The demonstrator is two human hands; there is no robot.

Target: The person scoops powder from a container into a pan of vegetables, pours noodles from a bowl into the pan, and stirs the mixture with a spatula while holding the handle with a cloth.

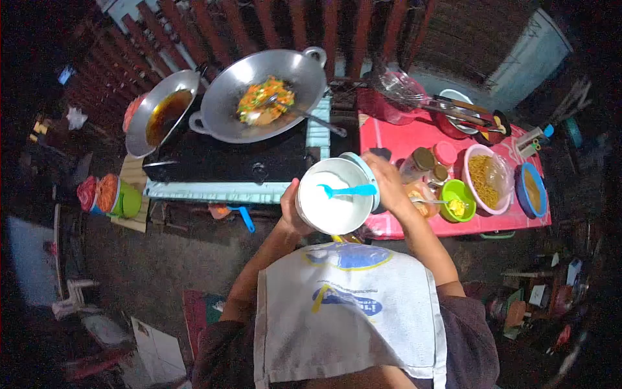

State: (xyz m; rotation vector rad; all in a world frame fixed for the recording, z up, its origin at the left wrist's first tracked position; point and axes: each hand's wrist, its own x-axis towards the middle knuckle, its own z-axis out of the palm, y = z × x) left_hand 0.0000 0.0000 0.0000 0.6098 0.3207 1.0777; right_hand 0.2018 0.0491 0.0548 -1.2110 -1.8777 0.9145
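Note:
In front of my apron, my left hand (pixel 293 212) is closed around the side of a white tub (pixel 308 211) holding white powder (pixel 332 206). A blue plastic spoon (pixel 350 190) lies in the tub, its scoop towards the powder. My right hand (pixel 386 183) is closed on a pale blue lid (pixel 360 166) at the tub's right rim; some fingers are hidden behind it. Beyond the tub, a large wok (pixel 217 104) on the stove holds chopped vegetables (pixel 262 100) and a metal ladle (pixel 311 118).
At left on the stove (pixel 194 160), a pan (pixel 139 129) holds dark oil. On the red-covered table (pixel 414 227) stand jars (pixel 418 162), a green bowl (pixel 448 211), a pink bowl of noodles (pixel 483 185) and a blue bowl (pixel 532 189). A green container (pixel 129 200) stands left.

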